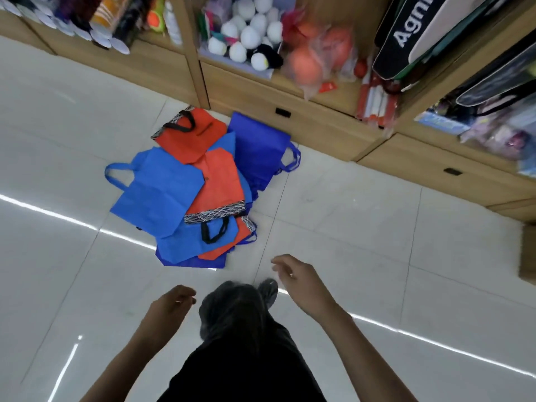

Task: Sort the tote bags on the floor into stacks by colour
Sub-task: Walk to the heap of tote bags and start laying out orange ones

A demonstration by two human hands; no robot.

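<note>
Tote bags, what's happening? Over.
Left hand and right hand empty, above floor. Mixed pile of blue and orange fabric tote bags unsorted. Nothing blocking.

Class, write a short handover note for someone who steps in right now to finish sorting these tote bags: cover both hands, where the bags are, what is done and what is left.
Left hand: empty, loosely curled, held above the floor.
Right hand: empty, fingers relaxed, nearer the pile, touching nothing.
Bags: all in one mixed heap in front of the shelving. A light blue bag lies on the left, red bags with patterned trim cross the middle, and a dark blue bag sits at the right edge near the wooden drawer unit.
Done: nothing sorted; no separate stacks visible.
Left: pull bags apart and stack by colour.
</note>
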